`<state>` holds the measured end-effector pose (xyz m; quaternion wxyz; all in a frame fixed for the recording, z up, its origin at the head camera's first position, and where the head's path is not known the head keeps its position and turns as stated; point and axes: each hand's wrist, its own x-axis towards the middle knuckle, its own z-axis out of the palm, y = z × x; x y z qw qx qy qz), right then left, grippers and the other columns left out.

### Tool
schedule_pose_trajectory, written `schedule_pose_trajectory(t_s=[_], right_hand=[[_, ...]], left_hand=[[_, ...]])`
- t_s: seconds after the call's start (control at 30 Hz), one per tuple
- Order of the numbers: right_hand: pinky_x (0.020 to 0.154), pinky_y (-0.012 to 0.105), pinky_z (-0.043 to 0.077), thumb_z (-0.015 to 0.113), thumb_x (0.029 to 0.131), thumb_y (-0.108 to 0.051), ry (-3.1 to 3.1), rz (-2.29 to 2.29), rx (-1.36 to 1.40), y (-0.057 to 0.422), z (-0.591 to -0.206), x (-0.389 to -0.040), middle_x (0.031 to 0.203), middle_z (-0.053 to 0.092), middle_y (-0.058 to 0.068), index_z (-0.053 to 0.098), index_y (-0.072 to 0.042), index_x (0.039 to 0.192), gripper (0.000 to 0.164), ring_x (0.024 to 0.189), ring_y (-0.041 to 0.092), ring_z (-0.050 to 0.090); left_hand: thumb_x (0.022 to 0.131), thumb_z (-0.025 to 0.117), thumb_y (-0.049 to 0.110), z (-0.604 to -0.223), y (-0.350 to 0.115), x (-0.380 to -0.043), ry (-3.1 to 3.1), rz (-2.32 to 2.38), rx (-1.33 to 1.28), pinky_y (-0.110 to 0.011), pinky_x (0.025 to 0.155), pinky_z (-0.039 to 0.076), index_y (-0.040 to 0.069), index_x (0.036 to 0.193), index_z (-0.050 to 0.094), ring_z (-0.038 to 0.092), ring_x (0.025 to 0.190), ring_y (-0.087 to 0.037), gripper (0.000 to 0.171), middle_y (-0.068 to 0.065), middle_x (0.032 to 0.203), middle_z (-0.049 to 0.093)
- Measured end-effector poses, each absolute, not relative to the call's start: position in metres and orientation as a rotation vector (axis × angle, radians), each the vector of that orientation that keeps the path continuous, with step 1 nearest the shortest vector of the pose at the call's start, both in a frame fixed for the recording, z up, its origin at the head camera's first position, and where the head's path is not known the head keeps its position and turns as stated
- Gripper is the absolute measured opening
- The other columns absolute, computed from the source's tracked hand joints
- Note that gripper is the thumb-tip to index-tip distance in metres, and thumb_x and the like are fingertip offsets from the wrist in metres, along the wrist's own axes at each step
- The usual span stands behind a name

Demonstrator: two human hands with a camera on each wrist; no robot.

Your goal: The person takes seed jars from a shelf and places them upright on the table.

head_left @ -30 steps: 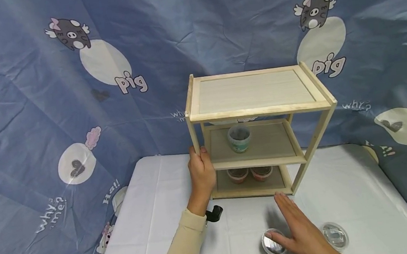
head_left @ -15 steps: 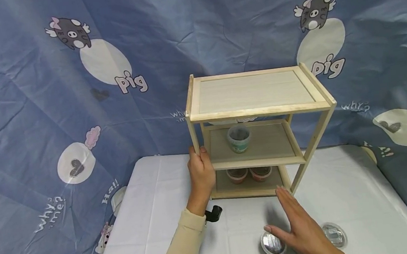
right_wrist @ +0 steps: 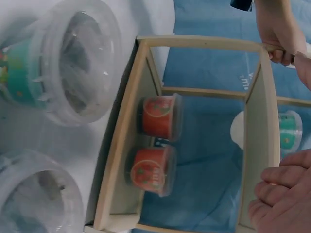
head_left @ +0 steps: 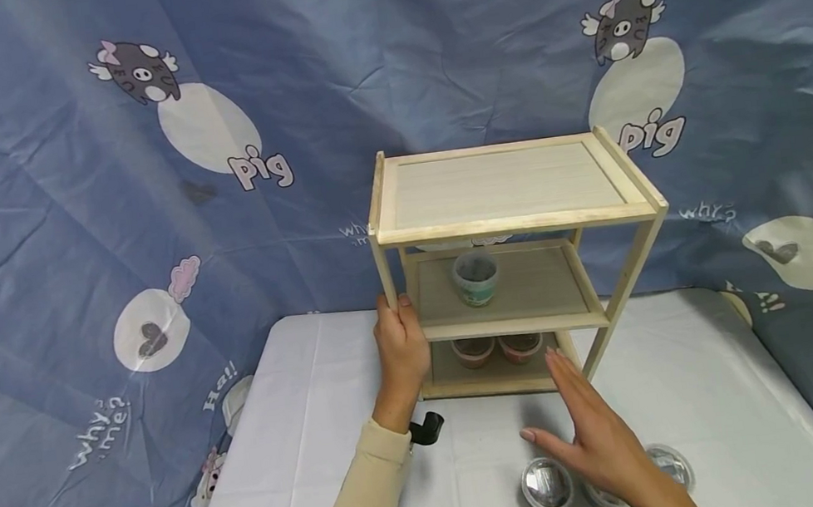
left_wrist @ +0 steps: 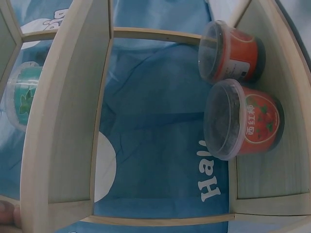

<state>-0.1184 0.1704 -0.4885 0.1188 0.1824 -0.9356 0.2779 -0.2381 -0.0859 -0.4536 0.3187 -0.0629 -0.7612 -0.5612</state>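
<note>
Wood shelf rack (head_left: 504,184) stands near the back edge of the desk (head_left: 307,440), and from far off I see the left hand (head_left: 403,353) grasping its front left post (head_left: 384,277). The right hand (head_left: 599,436) is free: its fingers (head_left: 574,385) are straight, thumb out, near the rack's front right corner. I spot a green-labelled tub (head_left: 476,281) on the middle shelf (head_left: 546,288), nearer its left end. Two red tubs (left_wrist: 262,121) sit side by side on the bottom shelf (head_left: 451,378). Three clear-topped tubs (head_left: 547,487) are on the desk in front of the rack, some partly hidden by the right hand.
</note>
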Motion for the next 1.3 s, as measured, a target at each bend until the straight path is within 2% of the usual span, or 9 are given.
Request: schedule_pose_trajectory(t_s=[0.33,0.7,1.0,1.3], right_hand=[[0.102,0.053,0.034,0.071,0.081,-0.056,-2.733,0.851,0.523,0.169,-0.484,-0.122,0.160,0.015,0.000,0.011,-0.022,0.155,0.102,0.144,0.025,0.020],[0.101,0.056,0.034,0.072,0.081,-0.055,-2.703,0.850,0.547,0.168,-0.476,-0.131,0.159,0.017,0.007,0.014,-0.015,0.155,0.102,0.143,0.030,0.021],[0.102,0.053,0.034,0.071,0.082,-0.054,-2.669,0.861,0.571,0.163,-0.467,-0.137,0.160,0.016,0.002,0.014,-0.017,0.155,0.100,0.144,0.023,0.020],[0.101,0.055,0.035,0.073,0.082,-0.049,-2.638,0.881,0.562,0.158,-0.459,-0.143,0.158,0.020,0.007,0.016,-0.016,0.155,0.098,0.144,0.024,0.022]], left_hand=[[0.106,0.033,0.032,-0.453,-0.085,-0.237,-2.016,-1.505,-0.184,-0.031,0.043,0.031,0.009,0.098,0.044,0.033,0.049,-0.015,0.027,-0.001,0.063,0.036],[0.106,0.033,0.032,-0.455,-0.084,-0.238,-2.010,-1.508,-0.178,-0.030,0.042,0.030,0.008,0.098,0.044,0.032,0.048,-0.015,0.028,-0.001,0.062,0.036],[0.106,0.032,0.032,-0.455,-0.086,-0.239,-1.990,-1.527,-0.190,-0.031,0.041,0.029,0.007,0.099,0.044,0.031,0.046,-0.015,0.029,-0.001,0.062,0.036],[0.106,0.031,0.035,-0.456,-0.086,-0.238,-2.011,-1.519,-0.178,-0.031,0.041,0.029,0.008,0.097,0.043,0.032,0.046,-0.015,0.031,-0.002,0.061,0.035]])
